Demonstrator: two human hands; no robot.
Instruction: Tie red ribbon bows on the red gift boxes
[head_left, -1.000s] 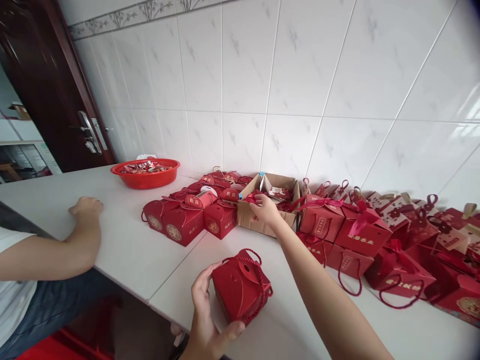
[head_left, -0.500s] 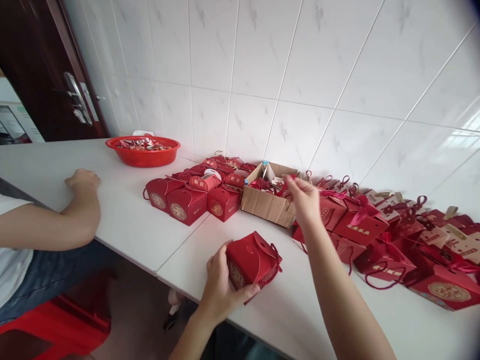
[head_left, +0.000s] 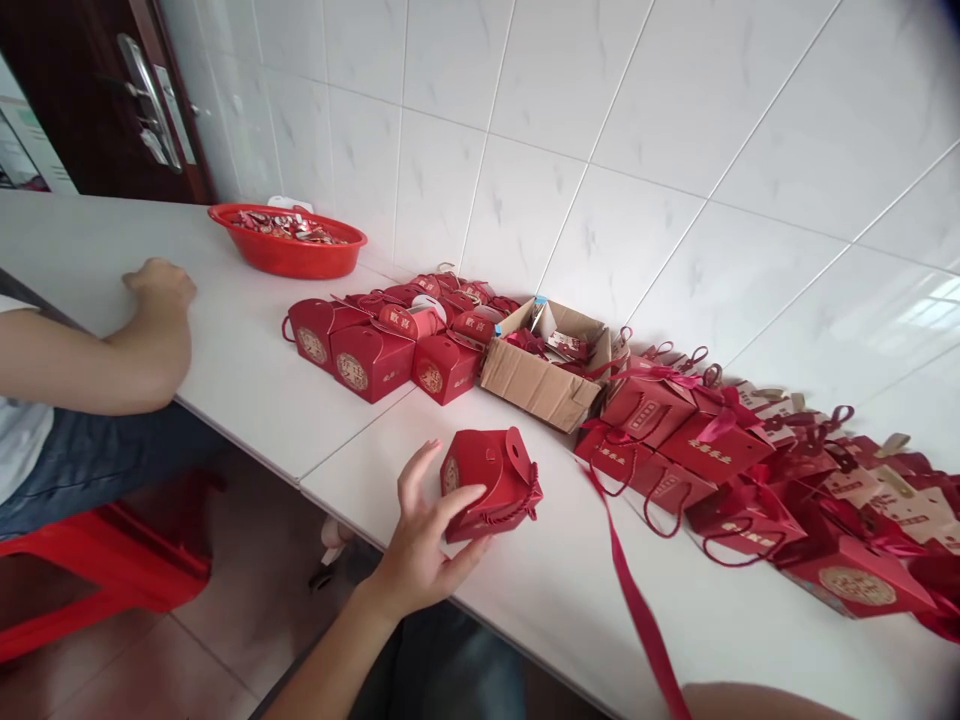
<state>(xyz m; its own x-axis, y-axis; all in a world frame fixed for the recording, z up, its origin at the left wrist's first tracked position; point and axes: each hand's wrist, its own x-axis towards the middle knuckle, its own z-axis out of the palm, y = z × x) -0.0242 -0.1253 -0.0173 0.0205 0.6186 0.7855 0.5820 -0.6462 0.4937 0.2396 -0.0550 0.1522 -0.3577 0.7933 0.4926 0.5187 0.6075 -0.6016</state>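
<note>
A red gift box [head_left: 480, 475] with a twisted cord handle sits on the white table in front of me. My left hand [head_left: 424, 535] is beside its near left side, fingers spread, with fingertips overlapping the box; it does not wrap round it. A dark red ribbon [head_left: 634, 590] stretches from the table by the stacked boxes down to the bottom edge. Only part of my right forearm [head_left: 750, 702] shows at that edge; my right hand is out of view, so its hold on the ribbon is hidden.
An open cardboard box [head_left: 536, 385] holds ribbons and cards. Left of it stand several red gift boxes [head_left: 373, 360]; more decorated boxes [head_left: 716, 445] are piled to the right. A red basin [head_left: 300, 258] contains wrapped pieces. Another person's arm [head_left: 112, 370] rests on the table [head_left: 240, 360].
My right hand has moved from the cardboard box down out of view, and a long ribbon now trails across the table. The gift box sits more level, and my left fingers have spread.
</note>
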